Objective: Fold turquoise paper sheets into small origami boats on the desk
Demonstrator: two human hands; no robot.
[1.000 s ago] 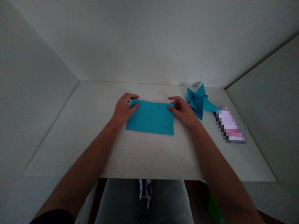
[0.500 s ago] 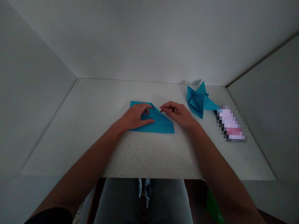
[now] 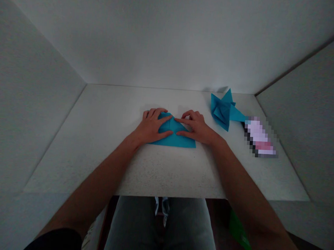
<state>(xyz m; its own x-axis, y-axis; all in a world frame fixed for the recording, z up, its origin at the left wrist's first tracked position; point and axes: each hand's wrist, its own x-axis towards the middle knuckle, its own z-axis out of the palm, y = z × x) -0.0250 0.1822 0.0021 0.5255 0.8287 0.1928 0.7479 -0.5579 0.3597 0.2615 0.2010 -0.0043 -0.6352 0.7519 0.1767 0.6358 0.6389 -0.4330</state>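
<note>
Paper, bright blue, thin and partly folded (image 3: pixel 171 141), lies flat on the pale, speckled tabletop (image 3: pixel 159 173), its long straight edge on the near side. The folding looks to be at an early stage: the far right corner is turned inward, leaving a slanted edge, and a short upright crease shows near the middle. What remains is probably pressing that flap flat and shaping the left side, though the far left corner is covered, so its state cannot be told. The left hand (image 3: pixel 150 128) lies spread, palm down, over the left part; the right hand (image 3: pixel 197 128) rests at the right, thumb and forefinger extended apart on the paper, other fingers curled. Neither appears to grip; the sheet sits beneath and between both hands. Beyond the right one, at far right, stands a blue, pointed, folded-paper figure (image 3: pixel 221 112).
</note>
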